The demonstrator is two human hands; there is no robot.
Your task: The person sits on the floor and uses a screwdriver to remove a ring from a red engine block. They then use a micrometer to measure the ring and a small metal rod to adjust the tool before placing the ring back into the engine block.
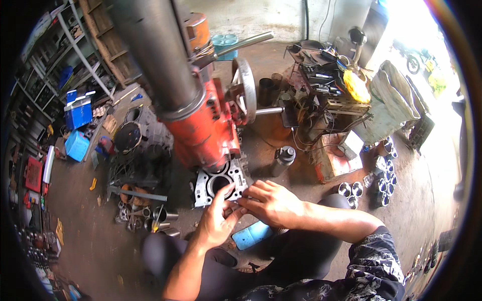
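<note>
My left hand [215, 224] and my right hand [271, 201] meet in front of the engine block [202, 196]. The left thumb presses toward the curled right fingers, while the left index finger points up over the block. Both hands are closed at the fingertips; whatever lies between them is too small or hidden to name. The block's pale machined top shows round bores, partly covered by my left fingers. Directly over it stands a red boring machine [201, 138] with a thick grey metal column [158, 60] and a handwheel [244, 90] on its right side.
A dark bottle [284, 159] stands right of the block, and a light-blue flat case [252, 235] lies by my knees. Metal cylinder sleeves [385, 183] are grouped at the right. A cluttered tool stand [326, 83] is behind; greasy castings [138, 133] sit at left.
</note>
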